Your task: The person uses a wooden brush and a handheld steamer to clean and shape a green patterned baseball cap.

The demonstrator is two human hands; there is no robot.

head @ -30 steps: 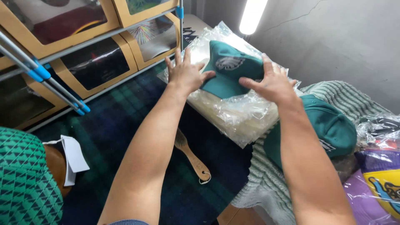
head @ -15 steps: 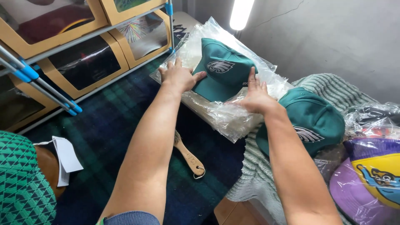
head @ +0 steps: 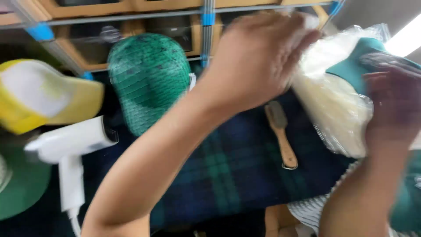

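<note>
The picture is blurred by motion. My left hand (head: 256,55) and my right hand (head: 392,103) both grip a clear plastic bag (head: 333,101) that holds a teal cap (head: 355,63), lifted close to the camera at the upper right. The left hand holds the bag's left end, the right hand its right side. Below the bag lies a wooden brush (head: 283,134) on a dark blue-green plaid cloth (head: 232,171).
A green patterned cap (head: 147,79) sits at top centre, a yellow and white cap (head: 41,98) at left, a white hand-held steamer (head: 70,151) below it. Wooden display boxes (head: 83,8) line the back. Another green cap (head: 17,184) is at the left edge.
The view has swung left and both hands have lifted the bagged cap up toward the camera; the steamer and yellow cap came into sight.
</note>
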